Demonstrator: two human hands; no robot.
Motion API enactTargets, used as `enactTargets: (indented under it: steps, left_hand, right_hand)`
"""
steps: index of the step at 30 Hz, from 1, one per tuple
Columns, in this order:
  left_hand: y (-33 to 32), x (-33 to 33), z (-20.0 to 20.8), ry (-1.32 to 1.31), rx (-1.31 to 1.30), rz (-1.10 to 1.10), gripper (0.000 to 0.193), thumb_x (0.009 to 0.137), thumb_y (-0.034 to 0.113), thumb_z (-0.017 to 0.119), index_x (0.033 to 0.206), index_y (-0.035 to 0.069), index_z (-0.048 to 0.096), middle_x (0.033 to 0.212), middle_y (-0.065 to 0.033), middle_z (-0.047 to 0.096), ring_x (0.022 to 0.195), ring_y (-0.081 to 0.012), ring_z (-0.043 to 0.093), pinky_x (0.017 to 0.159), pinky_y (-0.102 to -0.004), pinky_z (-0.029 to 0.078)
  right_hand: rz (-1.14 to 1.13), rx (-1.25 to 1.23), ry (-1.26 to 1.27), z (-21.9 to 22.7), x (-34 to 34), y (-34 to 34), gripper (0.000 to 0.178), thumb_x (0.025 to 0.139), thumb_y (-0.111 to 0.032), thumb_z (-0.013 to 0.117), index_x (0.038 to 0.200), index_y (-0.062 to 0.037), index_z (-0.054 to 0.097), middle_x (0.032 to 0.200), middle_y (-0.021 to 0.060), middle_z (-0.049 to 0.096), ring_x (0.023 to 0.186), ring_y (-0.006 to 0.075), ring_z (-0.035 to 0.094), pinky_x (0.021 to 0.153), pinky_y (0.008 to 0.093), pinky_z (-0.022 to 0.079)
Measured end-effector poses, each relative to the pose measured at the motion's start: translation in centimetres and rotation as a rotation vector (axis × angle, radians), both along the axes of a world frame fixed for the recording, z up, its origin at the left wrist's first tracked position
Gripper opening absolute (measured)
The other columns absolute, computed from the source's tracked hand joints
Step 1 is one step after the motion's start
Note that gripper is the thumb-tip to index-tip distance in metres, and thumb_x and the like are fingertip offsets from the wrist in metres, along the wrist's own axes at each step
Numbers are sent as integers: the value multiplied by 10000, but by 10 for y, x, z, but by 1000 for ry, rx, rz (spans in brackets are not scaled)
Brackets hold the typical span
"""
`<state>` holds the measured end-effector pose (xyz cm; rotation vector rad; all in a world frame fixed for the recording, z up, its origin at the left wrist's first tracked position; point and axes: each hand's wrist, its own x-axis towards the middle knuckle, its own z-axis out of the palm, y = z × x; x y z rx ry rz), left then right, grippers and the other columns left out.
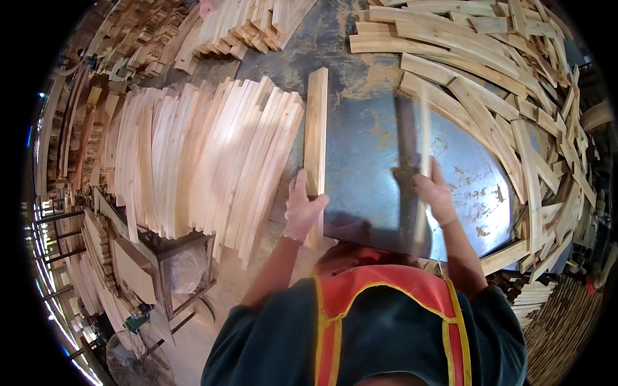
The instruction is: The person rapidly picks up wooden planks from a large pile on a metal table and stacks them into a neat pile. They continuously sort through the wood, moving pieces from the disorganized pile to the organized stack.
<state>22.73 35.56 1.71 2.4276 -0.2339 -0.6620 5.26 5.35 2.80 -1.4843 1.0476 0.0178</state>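
Note:
My left hand (304, 207) is closed around the near part of a pale wooden board (316, 128), which stands lengthwise at the left side of the dark metal tabletop (360, 148). In my right hand (437, 193) is a second, narrower-looking wooden strip (424, 128), smeared by motion and held near its middle. It lies roughly parallel to the first board, with bare metal between the two. Just left of my left hand spreads a row of pale boards (225, 148) set side by side.
Loose wooden strips (476, 96) lie criss-crossed along the right and far right. Another stack of boards (257, 26) sits at the far left. Dark wood stacks (84, 122) rise at the left edge. A floor fan (132, 354) and a metal-framed stand (174, 270) are at lower left.

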Motion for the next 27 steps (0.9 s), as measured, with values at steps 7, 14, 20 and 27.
enactTargets:
  steps: [7,14,20,27]
  left_hand:
    - [76,-17,57,324,-440,-94,623,928,192,681,1520,60,540,1357,-225,673,1124,-379,708,1033,-449,542]
    - [86,-30,31,-555,164,-292,847,835,233,781,1594,40,455,1607,-254,468,1497,-447,418,1243,-516,355]
    - [42,-46,53,-494,228,-355,893,806,225,809,1605,54,448,1627,-240,449,1514,-433,408,1252,-522,346]
    - [-48,-84,11,-426,24,-621,853,809,255,806,1577,65,487,1607,-230,476,1467,-434,469,1245,-531,347]
  right_hand:
    - [1169,-605,-64,-32,143,144,472,1044,-472,533,1287,-104,702,1284,233,730,1211,429,689,1017,479,560]
    - [1085,-123,-28,10,173,160,644,954,-575,654,1366,-80,633,1364,221,701,1254,391,670,1055,488,508]
    - [351,-568,44,10,46,-88,545,900,-435,648,1309,-76,686,1301,228,686,1187,415,645,1003,479,527]
    - [-195,-1284,820,-39,-250,-332,777,816,-521,808,1441,-147,540,1296,170,652,1257,368,633,1042,475,512]
